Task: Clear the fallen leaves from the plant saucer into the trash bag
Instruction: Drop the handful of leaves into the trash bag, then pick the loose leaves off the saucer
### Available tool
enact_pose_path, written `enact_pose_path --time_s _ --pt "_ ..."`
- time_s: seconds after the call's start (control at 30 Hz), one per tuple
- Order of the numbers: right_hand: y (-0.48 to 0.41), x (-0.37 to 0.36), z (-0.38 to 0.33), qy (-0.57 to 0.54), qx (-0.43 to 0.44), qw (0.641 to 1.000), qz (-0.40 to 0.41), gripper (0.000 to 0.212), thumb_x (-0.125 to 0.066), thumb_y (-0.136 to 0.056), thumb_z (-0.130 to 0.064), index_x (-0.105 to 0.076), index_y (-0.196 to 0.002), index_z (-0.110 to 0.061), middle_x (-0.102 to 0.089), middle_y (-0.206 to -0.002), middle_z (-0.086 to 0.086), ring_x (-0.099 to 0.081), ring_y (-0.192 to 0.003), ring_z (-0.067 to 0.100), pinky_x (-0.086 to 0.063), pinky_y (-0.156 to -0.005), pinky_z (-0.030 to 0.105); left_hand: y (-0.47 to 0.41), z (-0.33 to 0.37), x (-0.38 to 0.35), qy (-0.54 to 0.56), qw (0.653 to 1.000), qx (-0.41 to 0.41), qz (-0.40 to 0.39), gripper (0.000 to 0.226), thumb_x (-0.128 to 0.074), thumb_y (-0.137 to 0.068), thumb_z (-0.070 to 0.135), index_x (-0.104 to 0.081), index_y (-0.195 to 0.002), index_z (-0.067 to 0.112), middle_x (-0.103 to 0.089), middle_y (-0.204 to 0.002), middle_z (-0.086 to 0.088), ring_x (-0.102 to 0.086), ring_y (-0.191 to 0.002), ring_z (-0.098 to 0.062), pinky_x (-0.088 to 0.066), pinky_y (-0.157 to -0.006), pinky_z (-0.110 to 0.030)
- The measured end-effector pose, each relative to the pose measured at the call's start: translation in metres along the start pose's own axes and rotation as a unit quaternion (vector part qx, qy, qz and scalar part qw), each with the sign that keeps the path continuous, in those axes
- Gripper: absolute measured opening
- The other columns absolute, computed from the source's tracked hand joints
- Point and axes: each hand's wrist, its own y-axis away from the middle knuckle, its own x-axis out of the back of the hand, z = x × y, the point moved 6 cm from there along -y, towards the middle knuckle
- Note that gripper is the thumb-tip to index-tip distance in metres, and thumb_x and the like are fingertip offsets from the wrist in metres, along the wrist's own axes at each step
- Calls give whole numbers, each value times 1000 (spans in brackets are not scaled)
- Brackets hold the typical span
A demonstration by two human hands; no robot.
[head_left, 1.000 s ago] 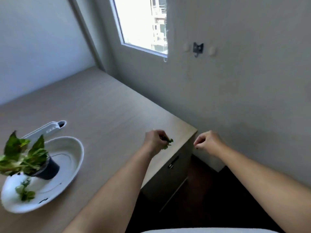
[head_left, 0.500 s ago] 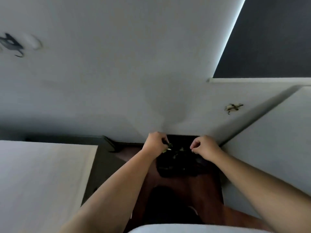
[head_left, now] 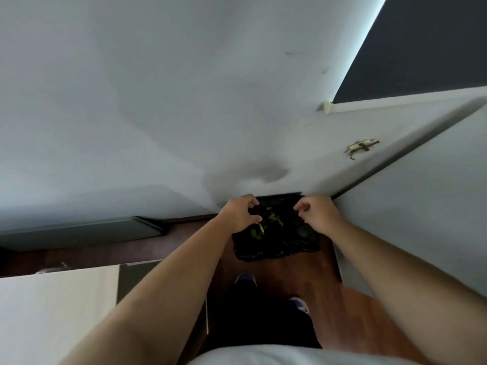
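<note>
The trash bag (head_left: pixel 276 246) is black, and the leaves (head_left: pixel 259 229) in it are green and yellow. The floor (head_left: pixel 329 299) is red-brown, the wall (head_left: pixel 158 101) is plain pale grey, and the tabletop (head_left: pixel 52 312) is a light cream colour. The shoes (head_left: pixel 245 279) are blue, the trousers (head_left: pixel 258 325) are black and the shirt (head_left: pixel 263 356) is white.

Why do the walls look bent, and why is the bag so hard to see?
Head view: the wide-angle lens bows straight wall edges; the black trash bag lies in dim floor shadow, so only a few green leaves stand out.
</note>
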Motion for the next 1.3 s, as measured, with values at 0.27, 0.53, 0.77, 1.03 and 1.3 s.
enact_pose_path --time_s 0.27,0.53,0.77,1.03,1.3 --pt "38 33 -52 13 81 996 37 11 -64 -82 -8 -74 -88 -8 -73 -95 9 -66 -91 22 -43 -77 18 61 21 37 -15 992 -19 120 32 -71 -82 22 -62 -112 13 -66 -117 -8 -62 -106 -22 -48 -93 -27" --pt "109 -5 -171 49 261 964 -8 15 -62 -84 -16 -73 -89 -8 -74 -98 10 -66 -97 24 -40 -76 20 232 -32 66 31 946 58 318 26 -68 -83 21 -65 -107 13 -67 -109 -6 -63 -100 -21 -46 -85 -24" --pt "252 -134 -285 135 452 872 -131 13 -62 -85 -21 -72 -85 -13 -73 -89 8 -61 -79 20 -41 -71 23 439 -140 30 112 853 211 463 22 -67 -86 24 -66 -105 12 -68 -105 -6 -63 -94 -20 -47 -79 -26" --pt "427 -292 -343 228 569 751 -244 13 -60 -88 -19 -72 -89 -12 -67 -85 4 -58 -72 16 -44 -63 24 630 -254 -68 196 750 339 533 20 -66 -83 25 -69 -100 15 -74 -102 -4 -68 -96 -20 -55 -88 -31" --pt "569 -450 -345 308 638 628 -322 12 -59 -81 -14 -71 -81 -13 -66 -76 -1 -58 -74 15 -42 -65 23 769 -381 -182 238 727 453 459 29 -68 -79 23 -64 -107 15 -66 -110 -5 -63 -101 -22 -51 -88 -30"
